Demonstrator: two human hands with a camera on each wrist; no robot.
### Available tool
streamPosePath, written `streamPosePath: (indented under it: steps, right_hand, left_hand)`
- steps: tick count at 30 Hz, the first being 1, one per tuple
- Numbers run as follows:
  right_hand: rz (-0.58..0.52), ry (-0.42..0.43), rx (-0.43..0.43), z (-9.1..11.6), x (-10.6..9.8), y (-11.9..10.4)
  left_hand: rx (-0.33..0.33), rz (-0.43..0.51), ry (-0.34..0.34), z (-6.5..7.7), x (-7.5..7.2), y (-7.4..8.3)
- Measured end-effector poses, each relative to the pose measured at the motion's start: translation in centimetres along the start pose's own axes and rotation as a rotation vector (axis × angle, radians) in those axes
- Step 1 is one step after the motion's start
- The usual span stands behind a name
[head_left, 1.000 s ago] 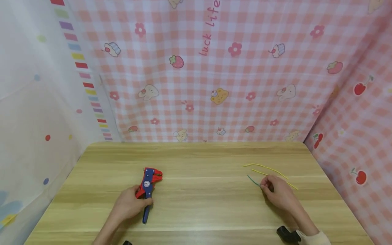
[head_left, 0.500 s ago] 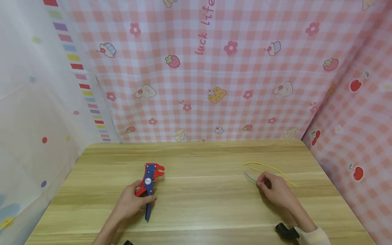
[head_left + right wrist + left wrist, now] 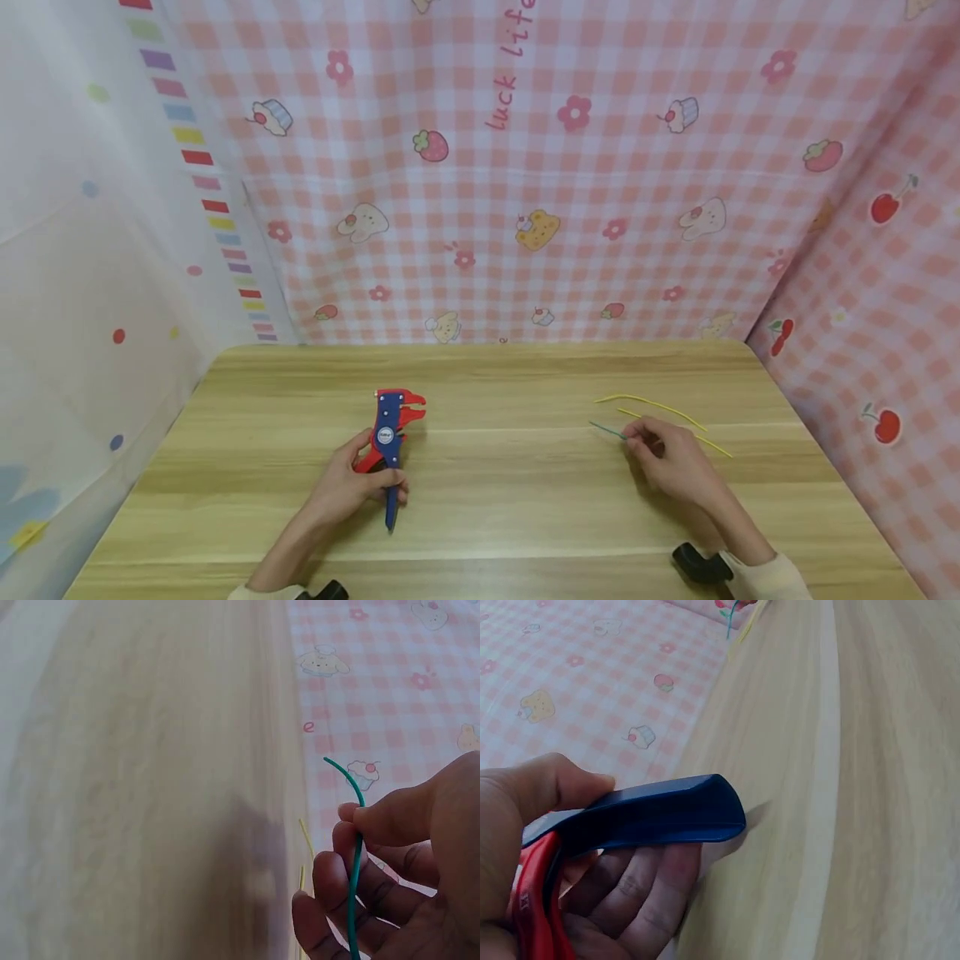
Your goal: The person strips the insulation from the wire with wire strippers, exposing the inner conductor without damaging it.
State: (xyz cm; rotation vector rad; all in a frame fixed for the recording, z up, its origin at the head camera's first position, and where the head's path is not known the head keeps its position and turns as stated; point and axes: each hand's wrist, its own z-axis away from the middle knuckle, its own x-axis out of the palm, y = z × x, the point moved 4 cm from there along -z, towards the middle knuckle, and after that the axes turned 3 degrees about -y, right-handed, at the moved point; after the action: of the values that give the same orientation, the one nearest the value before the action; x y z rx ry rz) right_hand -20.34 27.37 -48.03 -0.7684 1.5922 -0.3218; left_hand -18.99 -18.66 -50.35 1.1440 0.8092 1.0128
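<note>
My left hand [image 3: 348,487] grips a red and blue wire stripper [image 3: 387,429], whose notched red jaws face right in the head view. Thumb and fingers go round its handles; the blue handle [image 3: 660,814] shows large in the left wrist view. On the right, my right hand [image 3: 667,458] pinches a short green wire [image 3: 352,892] between thumb and forefinger. One end of that wire sticks out beyond the fingertips, to the left in the head view. Two yellow wires [image 3: 652,404] lie on the table just behind the right hand, one of them partly hidden by it.
The wood-grain table [image 3: 495,492] reaches back to a pink checked cloth [image 3: 480,200]. A white cloth [image 3: 97,250] hangs at the left, and a cherry-print cloth [image 3: 885,333] at the right. Black wrist mounts [image 3: 701,565] sit near both cuffs.
My left hand has carried the wire stripper to the right and slightly away from me. The right hand has shifted a little left with the green wire. The yellow wires stay put.
</note>
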Motion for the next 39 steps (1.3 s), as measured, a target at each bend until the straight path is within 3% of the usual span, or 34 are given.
streamPosePath:
  steps: [9, 15, 20, 23, 29, 39]
  right_hand:
    - [-0.042, -0.011, 0.011, -0.7, 0.5, -1.1]
    - [-0.071, -0.033, -0.005, -1.0, 0.8, -1.6]
    - [-0.064, -0.027, -0.043, -1.3, 0.9, -2.0]
    - [-0.062, -0.022, -0.064, -1.4, 1.0, -2.3]
    - [-0.061, -0.011, -0.089, -1.7, 1.1, -2.9]
    - [-0.097, -0.027, -0.063, -2.0, 1.2, -3.7]
  left_hand:
    - [0.009, 0.080, -0.036, -0.7, 1.1, 0.0]
    - [0.054, 0.089, -0.065, -1.2, 2.0, 0.2]
    - [0.050, 0.067, -0.072, -1.5, 2.9, 0.6]
    - [0.045, 0.082, -0.109, -1.8, 3.5, 0.8]
    - [0.043, 0.226, -0.221, -2.2, 4.7, 0.4]
    - [0.139, 0.267, -0.304, -2.9, 6.0, 0.4]
